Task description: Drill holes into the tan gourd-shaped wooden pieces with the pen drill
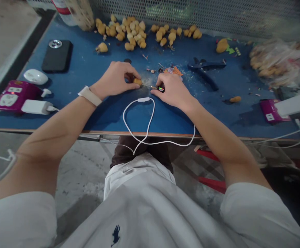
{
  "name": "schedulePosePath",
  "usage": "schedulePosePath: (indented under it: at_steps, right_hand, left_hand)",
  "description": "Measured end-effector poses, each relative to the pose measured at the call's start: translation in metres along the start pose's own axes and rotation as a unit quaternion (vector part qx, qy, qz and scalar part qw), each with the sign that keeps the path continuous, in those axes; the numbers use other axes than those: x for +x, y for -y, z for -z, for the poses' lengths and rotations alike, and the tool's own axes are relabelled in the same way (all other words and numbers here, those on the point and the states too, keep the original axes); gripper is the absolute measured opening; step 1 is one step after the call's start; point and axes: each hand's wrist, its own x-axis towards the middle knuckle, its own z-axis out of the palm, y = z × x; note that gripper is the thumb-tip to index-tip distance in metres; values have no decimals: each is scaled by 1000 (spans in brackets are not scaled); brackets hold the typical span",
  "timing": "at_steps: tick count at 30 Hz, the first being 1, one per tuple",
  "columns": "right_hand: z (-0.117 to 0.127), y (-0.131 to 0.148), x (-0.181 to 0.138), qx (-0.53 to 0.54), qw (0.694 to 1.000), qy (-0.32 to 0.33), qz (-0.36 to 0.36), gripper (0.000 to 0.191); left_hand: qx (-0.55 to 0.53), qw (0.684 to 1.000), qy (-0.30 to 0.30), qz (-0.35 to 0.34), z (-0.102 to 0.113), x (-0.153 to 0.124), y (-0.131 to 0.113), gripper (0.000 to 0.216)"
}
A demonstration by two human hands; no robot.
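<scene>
My left hand [116,80] pinches a small yellow-brown gourd [137,82] between thumb and fingers, just above the blue tabletop. Facing it, my right hand [172,89] is closed on a small black rotary tool [161,89] with a brass-coloured tip and a thin metal bit. The bit points left at the gourd's end; I cannot tell whether it touches or enters it. Pale dust lies around this spot. Below both hands a white cord [124,119] loops over the table edge, with an inline switch [143,100] on it.
Many small gourds [133,32] lie along the back, before a perforated metal panel [178,17]. Blue-handled pliers [206,74] and orange scraps [174,71] are behind my right hand. A phone [57,56] and purple power adapter [14,96] sit left; a bag of gourds [276,62] is right.
</scene>
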Motion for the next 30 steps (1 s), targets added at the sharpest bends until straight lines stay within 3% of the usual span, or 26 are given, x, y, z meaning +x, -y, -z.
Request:
schedulePosePath:
  at_steps: [5,13,20,27,30]
  right_hand:
    - [-4,0,1,-2,1000,-3,2,31]
    - [-4,6,0,-2,1000,-1,-7,27]
    - [-5,2,2,-13,1000,-4,-7,29]
    - [-9,-1,3,-13,1000,-5,6,33]
    - [-9,0,3,-8,1000,-6,3,32]
  left_hand:
    - [-8,1000,3,2,-3,0,-4,82]
    - [-36,999,-4,11,-7,0,1,65]
    - [-42,999,26,15,-4,-1,3,71]
    - [-42,999,10,9,-6,1,4,67]
    - [-41,999,17,12,-5,0,0,77]
